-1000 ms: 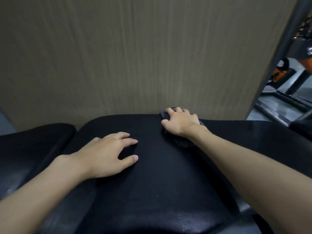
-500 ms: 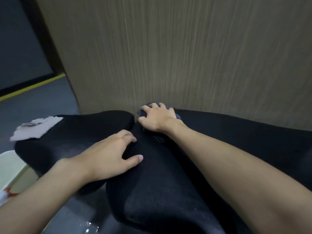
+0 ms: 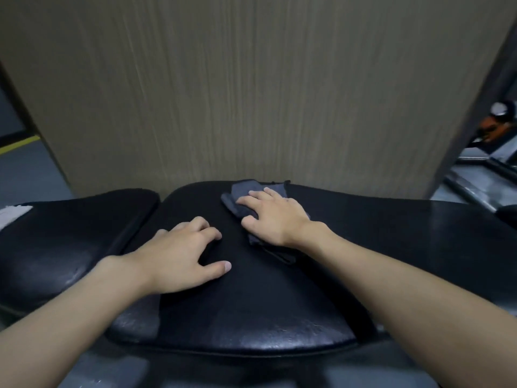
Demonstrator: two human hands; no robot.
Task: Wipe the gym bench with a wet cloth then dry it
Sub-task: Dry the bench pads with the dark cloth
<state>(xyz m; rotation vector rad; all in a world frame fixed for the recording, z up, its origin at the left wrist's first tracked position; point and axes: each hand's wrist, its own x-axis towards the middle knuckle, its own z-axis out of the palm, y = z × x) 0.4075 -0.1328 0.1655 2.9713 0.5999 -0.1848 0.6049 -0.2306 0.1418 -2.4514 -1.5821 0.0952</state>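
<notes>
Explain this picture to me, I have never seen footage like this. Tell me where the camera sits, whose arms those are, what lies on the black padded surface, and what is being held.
There is no machine here. The camera is worn on a person's head and looks forward and down, so the two bare arms are that person's own. The surface is a black padded vinyl gym bench, standing against a beige wood-grain wall panel. The right hand presses a crumpled dark grey cloth onto the bench's far edge with fairly straight fingers; it is pressed, not gripped. The left hand rests on the padding and holds nothing. A pale scrap, perhaps a rag, lies on the neighbouring black pad at far left.
</notes>
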